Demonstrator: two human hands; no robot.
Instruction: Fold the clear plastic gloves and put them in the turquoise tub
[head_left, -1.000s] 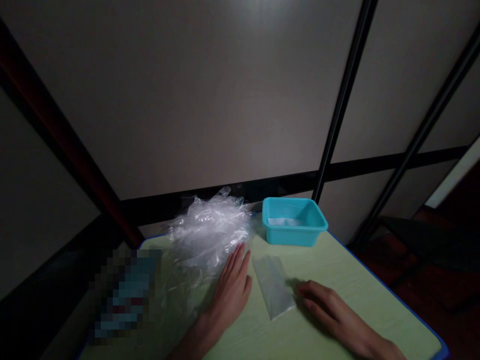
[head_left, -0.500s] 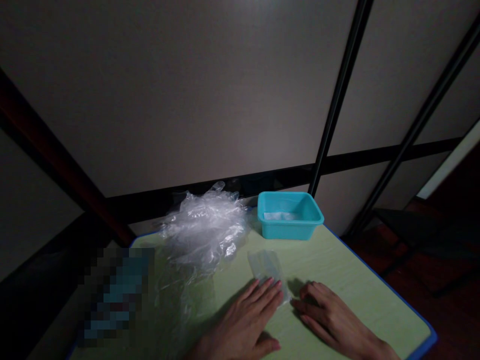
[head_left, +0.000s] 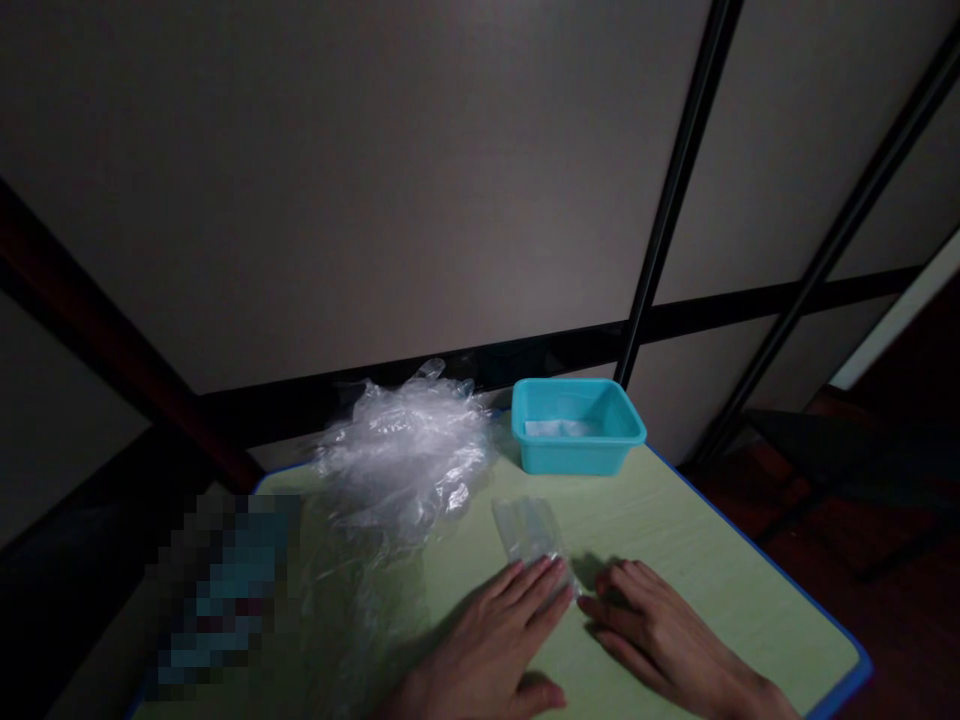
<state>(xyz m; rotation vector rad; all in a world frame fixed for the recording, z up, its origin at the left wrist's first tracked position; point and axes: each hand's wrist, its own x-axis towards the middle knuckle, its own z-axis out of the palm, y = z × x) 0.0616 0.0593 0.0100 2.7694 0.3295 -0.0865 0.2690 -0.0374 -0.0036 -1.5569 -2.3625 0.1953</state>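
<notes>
A folded piece of clear plastic (head_left: pixel 529 527) lies flat on the green table. My left hand (head_left: pixel 499 635) rests palm down with its fingers stretched over the near part of that plastic. Beside it, my right hand (head_left: pixel 656 625) lies on the table with its fingers bent, the index fingertip touching the plastic's near right corner; nothing shows inside it. Behind to the left is a crumpled heap of clear plastic gloves (head_left: pixel 409 450). A turquoise open box (head_left: pixel 577 458) stands at the back, with a whitish folded piece inside on its floor.
The green table (head_left: pixel 720 560) has a blue edge. A pixelated bluish item (head_left: pixel 232 590) is at its left side. Pale panels with dark strips (head_left: pixel 450 200) rise behind the table. A dark chair or stool (head_left: pixel 847 460) stands to the right, beyond the table.
The view has shifted slightly. My left fingers lie a little closer together on the plastic; my right hand is almost unchanged.
</notes>
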